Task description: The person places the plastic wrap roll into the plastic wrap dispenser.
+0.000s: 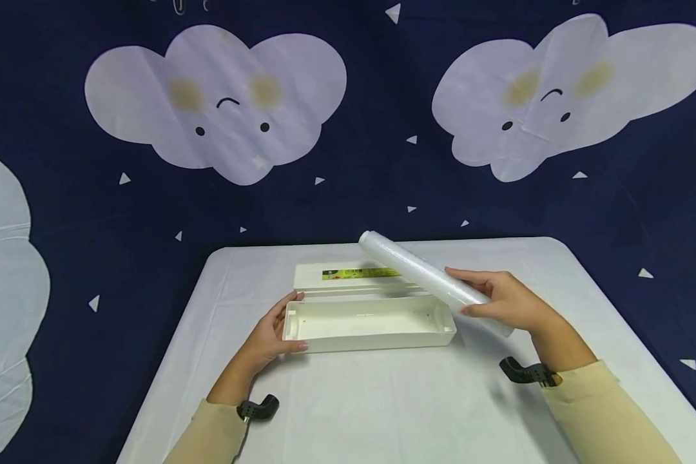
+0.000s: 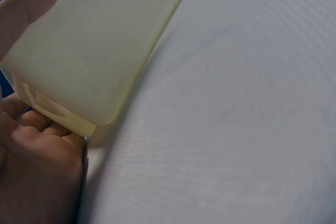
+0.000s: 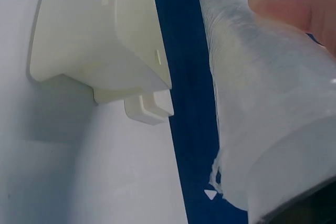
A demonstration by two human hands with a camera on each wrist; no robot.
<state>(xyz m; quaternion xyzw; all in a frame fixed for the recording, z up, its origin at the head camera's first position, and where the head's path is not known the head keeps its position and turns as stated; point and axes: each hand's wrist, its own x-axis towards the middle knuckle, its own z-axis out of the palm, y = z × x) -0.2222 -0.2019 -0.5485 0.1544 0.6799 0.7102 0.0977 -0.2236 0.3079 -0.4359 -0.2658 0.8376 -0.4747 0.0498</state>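
A long cream-white plastic box (image 1: 371, 343) sits on the table with its hollow inside facing up. My left hand (image 1: 265, 340) grips its left end, thumb along the near wall and fingers round the back corner. My right hand (image 1: 509, 301) holds a roll of cling film (image 1: 414, 269) near its right end, thumb in front and fingers behind. The roll slants up to the left, above the box's right end. Behind the box lies the lid (image 1: 309, 276), with a yellow-green label. In the right wrist view, loose film (image 3: 216, 174) hangs ragged along the roll's edge.
A white cloth covers the table (image 1: 383, 412), which has rounded far corners. Behind it hangs a dark blue cloth (image 1: 383, 200) printed with clouds and small triangles. A black wrist camera mount (image 1: 259, 408) is on the left wrist, another (image 1: 524, 372) on the right.
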